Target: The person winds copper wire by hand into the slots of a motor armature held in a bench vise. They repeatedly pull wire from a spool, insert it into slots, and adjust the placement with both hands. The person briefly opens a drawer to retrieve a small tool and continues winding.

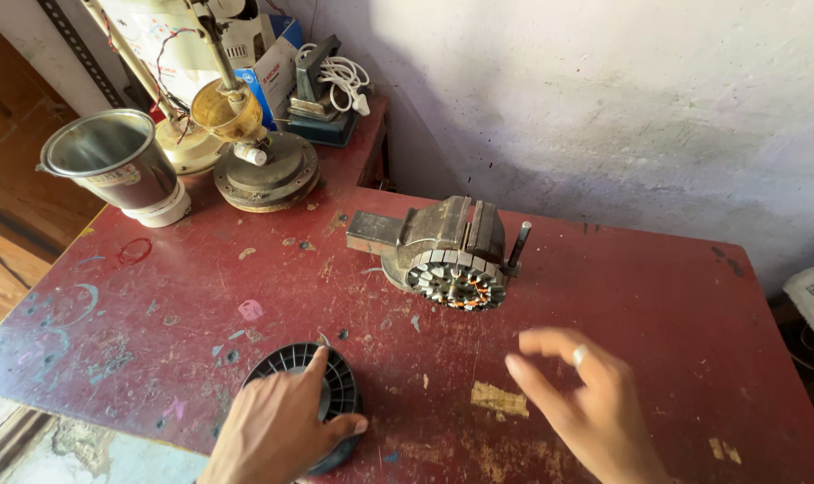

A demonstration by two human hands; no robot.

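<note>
My left hand (277, 426) rests on top of a round black ribbed plastic cover (340, 385) at the near edge of the red table (658, 296), with fingers curled over its rim. My right hand (582, 403) hovers just above the table to the right, empty, fingers apart and a ring on one finger. Farther back at the table's middle, a metal bench vise (443, 233) holds a round motor stator (454, 284) with copper windings.
A steel mixer jar (116, 161) stands at the back left. Beside it are a brass-coloured motor part on a round metal base (264, 175), a white appliance body, a blue box and a tool with a white cord (340, 76). A grey wall runs behind.
</note>
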